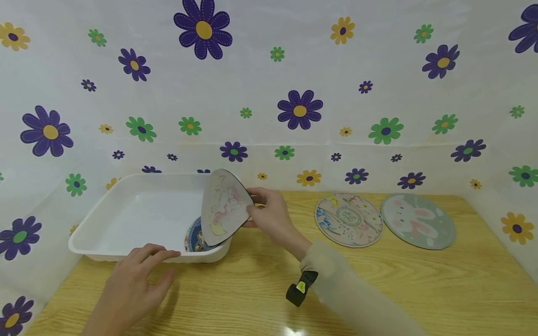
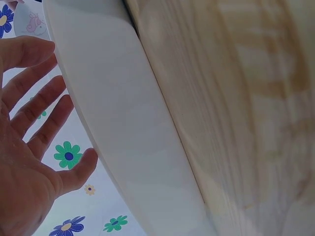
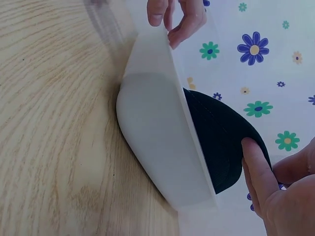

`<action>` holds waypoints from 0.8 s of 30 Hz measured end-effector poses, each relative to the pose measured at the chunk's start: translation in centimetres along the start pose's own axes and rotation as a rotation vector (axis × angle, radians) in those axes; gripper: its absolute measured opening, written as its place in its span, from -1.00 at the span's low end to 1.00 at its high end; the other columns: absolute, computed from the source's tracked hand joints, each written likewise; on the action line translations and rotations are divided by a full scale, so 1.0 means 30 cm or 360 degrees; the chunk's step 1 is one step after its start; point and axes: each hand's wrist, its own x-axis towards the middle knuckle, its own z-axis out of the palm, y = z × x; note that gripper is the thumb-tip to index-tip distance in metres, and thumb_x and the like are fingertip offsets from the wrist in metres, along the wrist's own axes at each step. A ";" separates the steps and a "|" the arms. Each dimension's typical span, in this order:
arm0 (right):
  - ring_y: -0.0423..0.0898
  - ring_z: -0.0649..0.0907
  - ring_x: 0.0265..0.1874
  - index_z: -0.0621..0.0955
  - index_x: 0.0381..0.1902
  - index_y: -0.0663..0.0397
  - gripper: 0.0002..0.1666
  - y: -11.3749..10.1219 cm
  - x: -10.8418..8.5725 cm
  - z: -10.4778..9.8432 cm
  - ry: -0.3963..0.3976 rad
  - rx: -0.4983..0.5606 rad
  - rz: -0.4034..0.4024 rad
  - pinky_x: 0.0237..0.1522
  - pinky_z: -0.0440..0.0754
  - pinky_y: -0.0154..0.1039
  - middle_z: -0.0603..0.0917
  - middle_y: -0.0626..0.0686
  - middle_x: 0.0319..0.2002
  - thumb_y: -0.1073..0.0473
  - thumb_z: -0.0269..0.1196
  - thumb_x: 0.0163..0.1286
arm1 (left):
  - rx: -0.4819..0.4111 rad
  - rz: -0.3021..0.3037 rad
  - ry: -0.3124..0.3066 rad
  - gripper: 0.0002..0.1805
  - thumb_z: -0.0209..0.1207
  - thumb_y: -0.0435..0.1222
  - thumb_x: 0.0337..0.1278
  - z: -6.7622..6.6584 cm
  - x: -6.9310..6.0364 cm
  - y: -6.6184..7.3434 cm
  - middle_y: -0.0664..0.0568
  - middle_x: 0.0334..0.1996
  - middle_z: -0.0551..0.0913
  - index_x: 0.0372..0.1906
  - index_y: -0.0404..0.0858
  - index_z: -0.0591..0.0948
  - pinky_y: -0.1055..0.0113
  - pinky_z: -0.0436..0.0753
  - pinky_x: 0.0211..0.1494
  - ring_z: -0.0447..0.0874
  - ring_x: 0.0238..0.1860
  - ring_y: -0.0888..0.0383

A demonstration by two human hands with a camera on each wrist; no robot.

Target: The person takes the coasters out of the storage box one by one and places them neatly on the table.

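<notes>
Left hand (image 1: 136, 280) loosely spread at tray (image 1: 134, 207); right hand (image 1: 272, 214) pinches bent mat (image 1: 222, 210); floral mat (image 1: 349, 220), rabbit mat (image 1: 420, 221) on table (image 1: 252, 294), blue mat (image 1: 194, 240) inside; seemingly midway.

Right hand (image 1: 271, 212) pinches a bent, pale-grey printed mat (image 1: 224, 205) at four o'clock of a white plastic tray (image 1: 138, 205); left hand (image 1: 134, 282) touches its rim near six; two round pastel mats (image 1: 350, 233) lie toward three

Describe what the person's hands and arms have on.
Neither the left hand nor the right hand wears a glove. A long, pale beige sleeve covers the right forearm, with a black device bearing a yellow-green mark at its cuff.
</notes>
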 end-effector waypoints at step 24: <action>-0.14 0.76 -0.24 0.56 0.32 0.20 -0.50 0.004 -0.042 -0.052 0.0026 0.0314 -0.0109 -0.28 0.79 -0.24 0.66 0.30 0.13 0.47 0.14 0.44 | 0.0002 0.0014 -0.0002 -0.62 0.48 -0.34 -0.22 0.004 0.006 0.000 0.19 -0.24 0.69 -0.14 -0.03 0.76 0.09 0.60 -0.26 0.64 -0.26 0.09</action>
